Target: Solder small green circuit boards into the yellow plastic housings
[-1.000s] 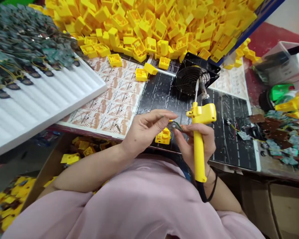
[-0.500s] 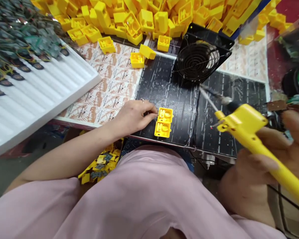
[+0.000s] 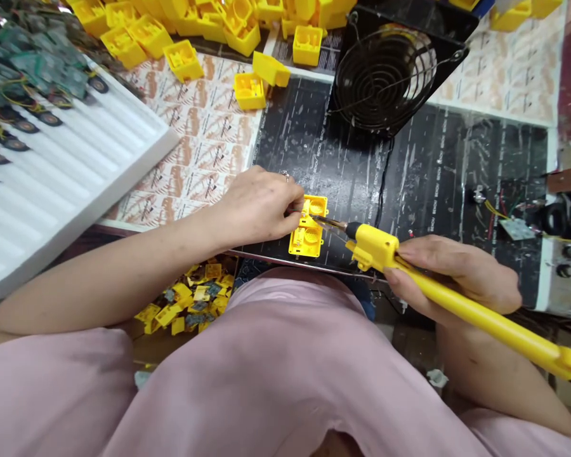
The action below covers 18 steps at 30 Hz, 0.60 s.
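Note:
Two small open yellow plastic cases [image 3: 306, 240] lie joined edge to edge near the front of the bench, each with a round grille moulded inside. Bent and pinched together, the fingers of my left hand [image 3: 264, 204] grip the left edge of the farther case [image 3: 318, 204]; its fingertips are partly hidden. My right hand [image 3: 461, 270] is closed round a yellow soldering iron [image 3: 476, 311] with a black collar. The metal tip [image 3: 330, 222] reaches into the cases from the right, close to my left fingertips. Whether it touches the plastic cannot be made out.
A black fan [image 3: 380, 76] stands behind the cases, its cord running forward. Yellow cases [image 3: 250, 92] are heaped at the back. White ribbed foam [image 3: 109, 146] with circuit boards lies left. A wired board [image 3: 518, 227] lies right. Yellow pieces [image 3: 190, 298] fill a box below.
My right hand has swung the soldering iron left and down, bringing its tip from beside the fan to the cases. My left hand stays at the cases, fingers more curled. The view has shifted closer.

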### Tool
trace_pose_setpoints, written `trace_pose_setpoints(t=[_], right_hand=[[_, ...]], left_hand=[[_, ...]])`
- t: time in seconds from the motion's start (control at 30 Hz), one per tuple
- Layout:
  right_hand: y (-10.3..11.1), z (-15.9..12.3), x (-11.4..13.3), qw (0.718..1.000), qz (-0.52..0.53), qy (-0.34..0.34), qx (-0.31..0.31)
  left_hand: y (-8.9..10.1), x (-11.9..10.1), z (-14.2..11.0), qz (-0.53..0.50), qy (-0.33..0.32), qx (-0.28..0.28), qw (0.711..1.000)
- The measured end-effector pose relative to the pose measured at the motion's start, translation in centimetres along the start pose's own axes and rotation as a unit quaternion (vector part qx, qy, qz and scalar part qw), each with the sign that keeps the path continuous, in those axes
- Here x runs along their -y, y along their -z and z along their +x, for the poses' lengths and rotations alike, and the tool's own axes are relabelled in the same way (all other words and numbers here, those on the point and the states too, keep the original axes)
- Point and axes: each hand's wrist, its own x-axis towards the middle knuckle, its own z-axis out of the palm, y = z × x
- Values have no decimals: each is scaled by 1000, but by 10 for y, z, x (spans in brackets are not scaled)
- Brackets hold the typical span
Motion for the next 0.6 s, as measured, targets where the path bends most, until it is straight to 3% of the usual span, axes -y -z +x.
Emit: trace_pose_setpoints(t=[0.1, 0.27, 0.53, 0.6], right_hand=[[-3, 8, -6, 1000, 5, 8, 20], [1, 15, -5, 997, -18, 23, 77], [8, 24, -3, 994, -4, 38, 98], [9, 21, -2, 994, -2, 16, 105]], left_hand=[[2, 0, 3, 3, -12, 11, 1000], [-8, 7, 7, -21, -34, -33, 999], [-15, 15, 9, -85, -60, -74, 992], [-16, 15, 10, -88, -60, -78, 991]])
